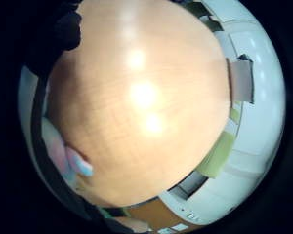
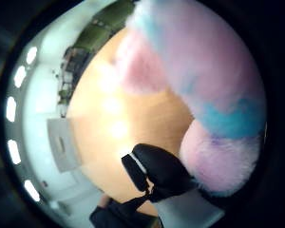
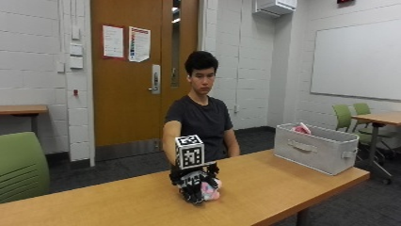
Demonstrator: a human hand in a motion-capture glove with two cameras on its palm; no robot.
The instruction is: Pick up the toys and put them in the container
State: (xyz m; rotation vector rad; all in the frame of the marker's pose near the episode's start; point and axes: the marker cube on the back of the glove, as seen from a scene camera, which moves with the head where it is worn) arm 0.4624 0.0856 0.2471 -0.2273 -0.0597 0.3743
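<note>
- The container (image 3: 318, 149) is a grey fabric box with a rectangular shape and a strap handle on its near side. It stands on the wooden table (image 3: 263, 188), well apart from the gloved right hand (image 3: 193, 182), toward the table's end.
- A pink item (image 3: 303, 128) shows above the container's rim; what it is cannot be determined.
- The plush toy (image 3: 210, 189) is a soft, fluffy object in pink with blue patches. It rests on the table, well apart from the container.
- The right hand is at the toy, fingers pointing down and curled against its fur. The black glove covers the toy's near side in the outside view.
- The thumb side palm view shows the toy's fur (image 2: 209, 90) filling much of the view, with a black gloved finger (image 2: 164, 171) just beside it.
- The little finger side palm view shows mainly the smooth, glossy tabletop (image 1: 136, 107), with only a small edge of the toy (image 1: 78, 163).
- The bare hand is hidden.
</note>
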